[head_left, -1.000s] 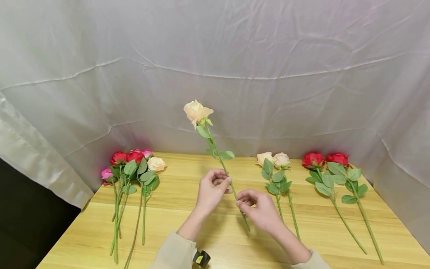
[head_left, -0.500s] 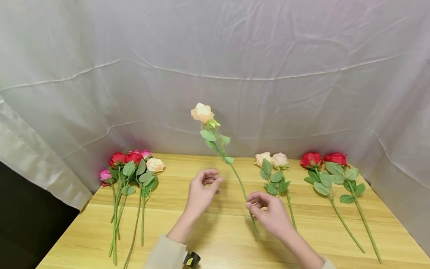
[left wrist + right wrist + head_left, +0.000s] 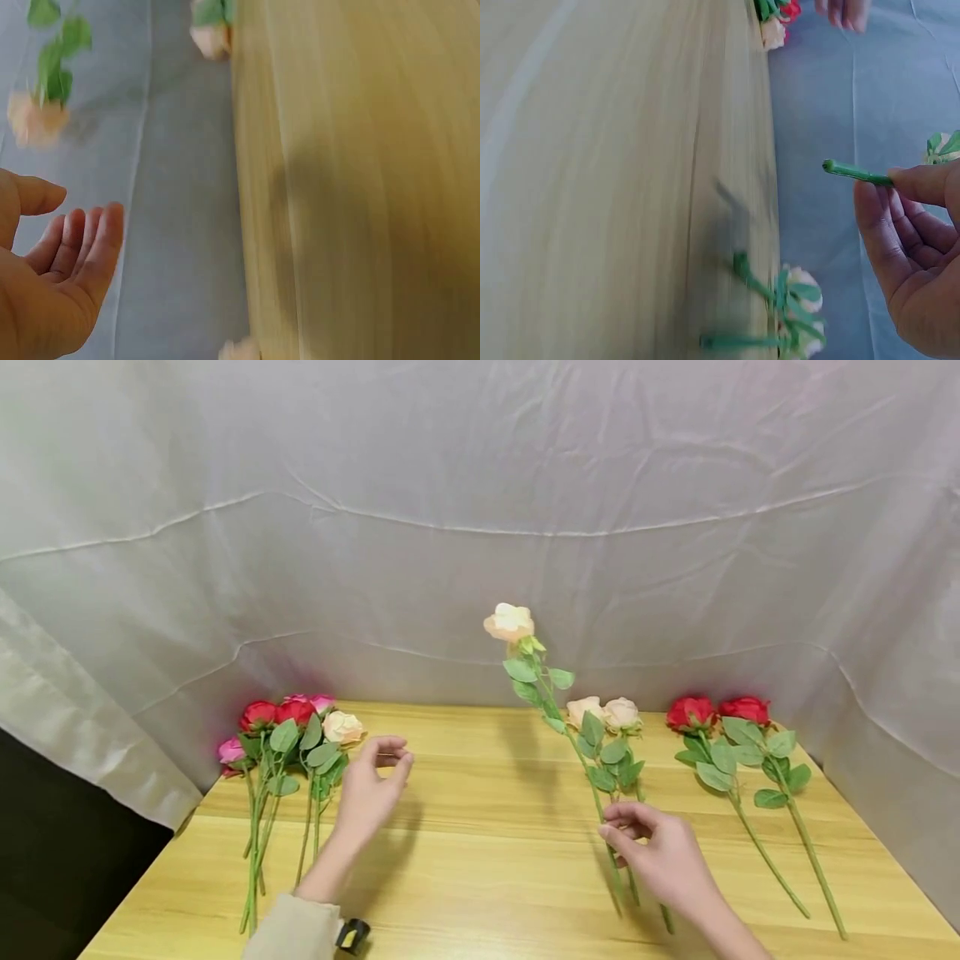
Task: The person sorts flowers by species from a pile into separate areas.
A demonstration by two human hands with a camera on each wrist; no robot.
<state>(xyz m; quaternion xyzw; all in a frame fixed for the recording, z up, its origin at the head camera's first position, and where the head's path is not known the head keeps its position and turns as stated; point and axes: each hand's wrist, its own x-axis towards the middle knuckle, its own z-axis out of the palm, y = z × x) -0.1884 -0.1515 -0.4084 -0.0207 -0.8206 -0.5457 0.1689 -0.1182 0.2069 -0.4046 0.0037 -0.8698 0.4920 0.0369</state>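
Head view, right hand (image 3: pixel 663 852): pinches the peach rose's (image 3: pixel 509 622) stem low down; the bloom stands up and to the left of the grip, over the table (image 3: pixel 480 860).
Head view, left hand (image 3: pixel 367 789): relaxed, fingers loosely bent, holding nothing, just right of the mixed bunch (image 3: pixel 288 735).
Head view, surroundings: cream pair (image 3: pixel 607 714) just behind the grip; red pair (image 3: pixel 720 712) to its right.
Left wrist view, left hand (image 3: pixel 52 285): fingers spread, empty.
Right wrist view, right hand (image 3: pixel 919 255): thumb and fingers pinch the stem; its cut end juts left.

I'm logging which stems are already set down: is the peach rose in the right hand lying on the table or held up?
Held up. The right hand pinches the peach rose by its stem, bloom raised above the table.
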